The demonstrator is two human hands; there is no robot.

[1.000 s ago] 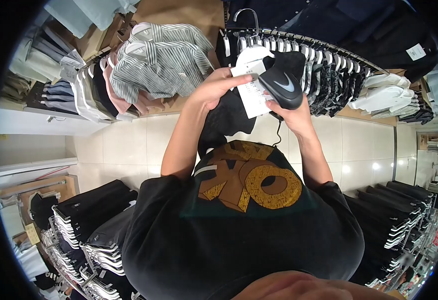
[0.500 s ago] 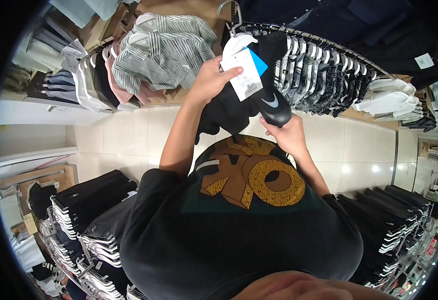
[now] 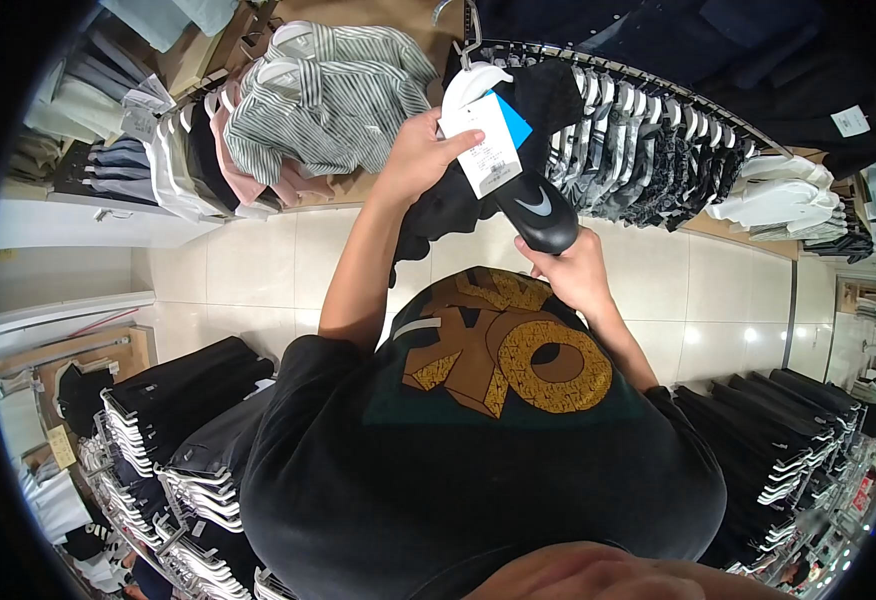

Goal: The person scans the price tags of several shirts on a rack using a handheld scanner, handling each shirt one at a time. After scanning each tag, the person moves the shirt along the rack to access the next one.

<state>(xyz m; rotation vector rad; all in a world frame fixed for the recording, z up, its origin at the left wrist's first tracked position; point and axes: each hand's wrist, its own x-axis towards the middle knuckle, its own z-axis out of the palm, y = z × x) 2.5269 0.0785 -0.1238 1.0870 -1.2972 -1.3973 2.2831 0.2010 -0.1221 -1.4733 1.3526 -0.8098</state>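
My left hand (image 3: 423,157) pinches a white paper tag (image 3: 485,150) with a blue piece behind it, thumb on its printed face. A white hanger (image 3: 473,85) with a metal hook rises just above the tag, and a dark garment (image 3: 445,208) hangs beneath. My right hand (image 3: 570,262) grips the lower end of a black scanner-like device (image 3: 541,215) with a grey swoosh-shaped mark. Its upper end lies against the tag's lower edge.
Striped shirts (image 3: 328,100) hang at the upper left. Patterned garments (image 3: 638,150) fill a rail at the upper right. Racks of black clothes (image 3: 188,385) stand at the lower left and lower right (image 3: 778,420). Pale floor tiles (image 3: 248,265) lie between.
The black device has tilted and shifted slightly left, nearer the tag. The dark garment below the tag has shifted, and the tag has moved slightly left.
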